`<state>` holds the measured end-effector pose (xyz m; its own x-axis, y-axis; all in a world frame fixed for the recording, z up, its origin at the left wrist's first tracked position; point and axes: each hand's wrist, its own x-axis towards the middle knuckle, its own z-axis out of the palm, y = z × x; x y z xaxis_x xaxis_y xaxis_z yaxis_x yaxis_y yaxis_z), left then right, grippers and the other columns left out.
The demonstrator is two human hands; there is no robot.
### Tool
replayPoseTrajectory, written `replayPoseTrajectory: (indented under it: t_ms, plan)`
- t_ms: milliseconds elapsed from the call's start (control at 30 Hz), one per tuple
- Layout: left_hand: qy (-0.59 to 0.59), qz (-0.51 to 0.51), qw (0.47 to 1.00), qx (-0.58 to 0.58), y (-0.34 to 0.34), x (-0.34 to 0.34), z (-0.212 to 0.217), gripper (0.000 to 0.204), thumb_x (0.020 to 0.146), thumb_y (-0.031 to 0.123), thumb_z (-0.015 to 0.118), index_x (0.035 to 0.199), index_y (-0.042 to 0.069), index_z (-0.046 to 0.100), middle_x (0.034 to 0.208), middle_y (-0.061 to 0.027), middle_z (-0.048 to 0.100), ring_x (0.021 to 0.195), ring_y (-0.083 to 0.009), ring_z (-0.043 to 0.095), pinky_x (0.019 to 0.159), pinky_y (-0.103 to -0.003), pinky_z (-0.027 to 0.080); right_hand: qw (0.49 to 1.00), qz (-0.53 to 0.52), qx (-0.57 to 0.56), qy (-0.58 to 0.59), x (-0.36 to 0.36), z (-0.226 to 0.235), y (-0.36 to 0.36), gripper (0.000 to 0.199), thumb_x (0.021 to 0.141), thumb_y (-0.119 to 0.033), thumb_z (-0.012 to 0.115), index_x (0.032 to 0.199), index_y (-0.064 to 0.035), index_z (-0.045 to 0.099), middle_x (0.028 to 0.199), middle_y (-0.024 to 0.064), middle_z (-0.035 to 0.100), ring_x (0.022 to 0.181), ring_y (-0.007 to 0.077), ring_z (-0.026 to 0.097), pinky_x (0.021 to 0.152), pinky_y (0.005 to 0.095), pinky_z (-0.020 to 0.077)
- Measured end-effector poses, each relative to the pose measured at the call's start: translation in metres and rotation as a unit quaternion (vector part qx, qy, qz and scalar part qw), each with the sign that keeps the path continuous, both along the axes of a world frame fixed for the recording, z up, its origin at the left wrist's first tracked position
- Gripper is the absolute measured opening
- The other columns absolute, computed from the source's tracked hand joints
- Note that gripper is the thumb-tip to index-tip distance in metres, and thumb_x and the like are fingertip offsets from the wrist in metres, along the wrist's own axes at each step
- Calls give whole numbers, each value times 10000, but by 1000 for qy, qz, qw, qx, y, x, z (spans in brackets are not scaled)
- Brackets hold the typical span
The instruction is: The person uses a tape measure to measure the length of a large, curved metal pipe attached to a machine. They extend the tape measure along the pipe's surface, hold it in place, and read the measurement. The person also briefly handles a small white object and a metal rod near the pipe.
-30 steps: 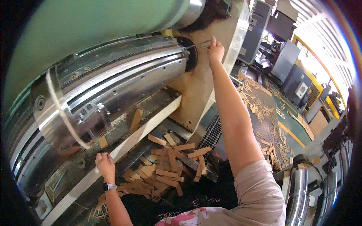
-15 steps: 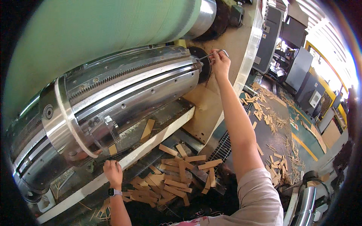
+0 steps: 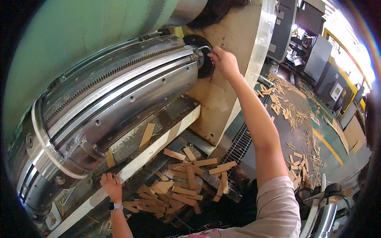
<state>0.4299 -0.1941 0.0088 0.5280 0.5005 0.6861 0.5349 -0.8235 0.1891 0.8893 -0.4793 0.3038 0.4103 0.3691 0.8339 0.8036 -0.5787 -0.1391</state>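
My right hand [image 3: 224, 63] is closed on a hex key [image 3: 205, 48], a thin bent metal rod, at the far right end of a large steel roller [image 3: 131, 99]. The key's tip is at the roller's end, beside a dark round flange [image 3: 197, 39]; exactly where it seats cannot be made out. Along the roller run a toothed strip, bright slots and a row of small holes. My left hand [image 3: 111, 188], with a watch on the wrist, rests with fingers slightly apart on a white beam [image 3: 158, 146] below the roller. It holds nothing.
A big green cylinder [image 3: 83, 35] lies above the roller. Cardboard strips [image 3: 174, 190] are heaped below the beam, and more scraps [image 3: 291, 115] litter the floor at right. A beige machine side plate [image 3: 230, 35] stands beside my right hand. Grey cabinets [image 3: 317, 57] stand farther right.
The view has shifted, and the roller sits lower and more to the left. My right hand has turned with the hex key, whose bent end now points toward the roller. My left hand stays at the beam.
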Motion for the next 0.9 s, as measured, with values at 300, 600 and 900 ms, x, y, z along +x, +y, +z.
replayPoseTrajectory:
  t_ms: [300,600,900]
  plan:
    - [63,37,994,-79,8,-5,-14,209,822,177,521,931,-2,509,975,-180,476,900,-353,466,794,-468,344,990,-22,-77,-118,9,3,9,122,820,-198,535,821,-94,472,735,124,582,709,332,590,576,442,460]
    - [18,18,999,41,-3,6,-1,80,812,101,509,810,25,485,839,-151,455,813,-327,455,740,-428,335,953,-24,-158,-258,22,10,4,139,739,-90,520,869,-134,502,742,77,542,668,279,602,537,375,489]
    - [16,38,998,48,4,6,-13,83,816,110,494,802,30,476,840,-143,459,824,-324,457,756,-430,332,938,-7,-173,-301,29,23,10,130,755,-106,505,883,-126,514,768,78,560,700,264,609,552,362,492]
